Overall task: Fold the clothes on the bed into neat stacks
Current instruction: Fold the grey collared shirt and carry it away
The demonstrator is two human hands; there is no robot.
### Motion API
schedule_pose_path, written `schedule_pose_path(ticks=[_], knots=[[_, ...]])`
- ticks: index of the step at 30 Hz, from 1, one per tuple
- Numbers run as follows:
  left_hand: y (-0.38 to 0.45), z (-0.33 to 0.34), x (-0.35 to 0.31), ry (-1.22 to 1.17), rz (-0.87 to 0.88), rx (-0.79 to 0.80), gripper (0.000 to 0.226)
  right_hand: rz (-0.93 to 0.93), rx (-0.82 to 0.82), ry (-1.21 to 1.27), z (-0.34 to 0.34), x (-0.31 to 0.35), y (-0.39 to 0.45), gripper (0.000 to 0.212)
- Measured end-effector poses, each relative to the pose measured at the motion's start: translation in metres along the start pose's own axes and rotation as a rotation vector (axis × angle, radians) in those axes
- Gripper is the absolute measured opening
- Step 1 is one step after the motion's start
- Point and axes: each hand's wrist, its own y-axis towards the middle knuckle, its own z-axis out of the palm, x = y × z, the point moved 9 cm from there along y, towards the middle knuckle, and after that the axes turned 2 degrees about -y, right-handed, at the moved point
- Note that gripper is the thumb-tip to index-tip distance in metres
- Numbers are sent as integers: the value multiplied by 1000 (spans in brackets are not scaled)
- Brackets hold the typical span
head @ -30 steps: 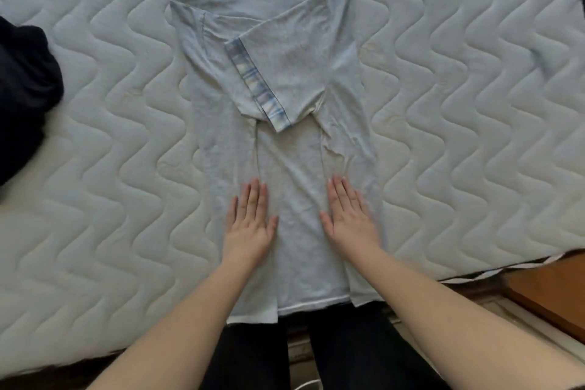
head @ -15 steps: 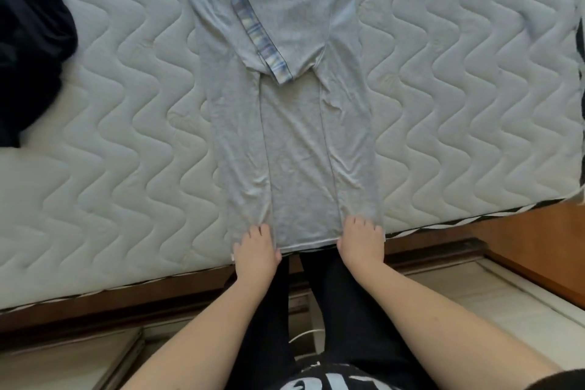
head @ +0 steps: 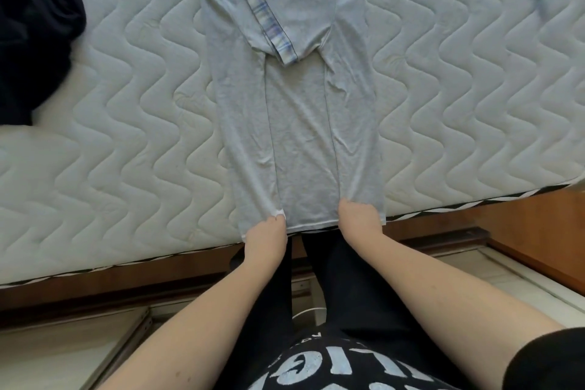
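A light grey polo shirt lies lengthwise on the white quilted mattress, both sides folded in and one sleeve with a blue plaid cuff laid across its chest. Its top runs out of the frame. My left hand grips the bottom hem at the left corner, fingers curled under the cloth. At the right corner of the hem, my right hand pinches it the same way. The hem sits at the mattress's near edge.
A dark garment is heaped at the far left of the mattress. The wooden bed frame runs along the near edge, with pale flooring below. My legs in black trousers stand against the bed between my arms.
My hands slid from flat on the shirt's lower body down to the hem and closed on its two corners. The fabric now lies smoother and the view has tilted downward.
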Motion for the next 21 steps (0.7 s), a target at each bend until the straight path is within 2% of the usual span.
schedule_pose_path(ticks=[2,5,6,8,10,12,14,16,18,21], knots=[[-1,7,-1,82,-6,44,16,-21,-11,7,1,0,1,18],[6,18,4,55,-44,122,17,-31,-32,38,1,-4,2,13],[8,16,5,30,-55,102,20,-18,-48,58,1,-8,2,19],[14,0,10,-58,-51,-14,31,68,-89,164,-2,-25,2,31],[14,-27,23,-231,-59,-246,28,220,-186,342,-9,-53,0,31],[14,-40,54,-428,-228,-385,28,388,-274,504,-11,-83,-6,37],[16,-29,89,-620,-492,-332,50,543,-220,687,1,-104,-7,53],[20,-14,107,-770,-595,-241,60,594,-39,876,20,-108,-1,63],[23,0,115,-921,-598,-180,54,565,87,917,32,-107,3,62],[13,23,118,-1045,-603,-48,37,473,131,835,39,-108,4,52]])
